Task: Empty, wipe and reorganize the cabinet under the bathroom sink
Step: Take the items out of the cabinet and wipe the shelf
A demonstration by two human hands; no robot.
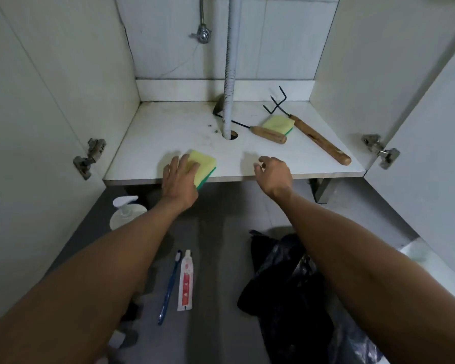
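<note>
Head view: open cabinet under a sink, both doors swung out, 2 bare arms reaching in from below.
Left hand (179,179): lies palm down at the shelf's front edge, fingers (188,164) straight and spread, resting flat on a sponge.
Near sponge (204,164): yellow top, green underside, under the left fingers and partly covered by them, overhanging the front edge of the shelf (168,132) a little.
Right hand (275,174): over the front edge of the shelf, well to the right of the left fingers; its fingers (264,160) are loosely curled and hold nothing.
Pipe (230,74): white, upright, beyond and between the 2 hands, going down through a hole in the shelf.
Far sponge (279,124): yellow and green, beyond the right fingers, between 2 tool handles and touching both.
Fork (313,135): 3 dark prongs, long wooden handle, beyond and to the right of the right fingers.
Short tool (267,134): wooden handle with a dark shank that passes behind the pipe, just beyond the right fingers.
Floor (221,206): grey; below the left wrist stands a white pump bottle (125,211).
Toothbrush (170,287): blue, on the floor just beside a toothpaste tube (185,281), between the forearms.
Bag (294,290): black plastic, crumpled, on the floor under the right forearm.
</note>
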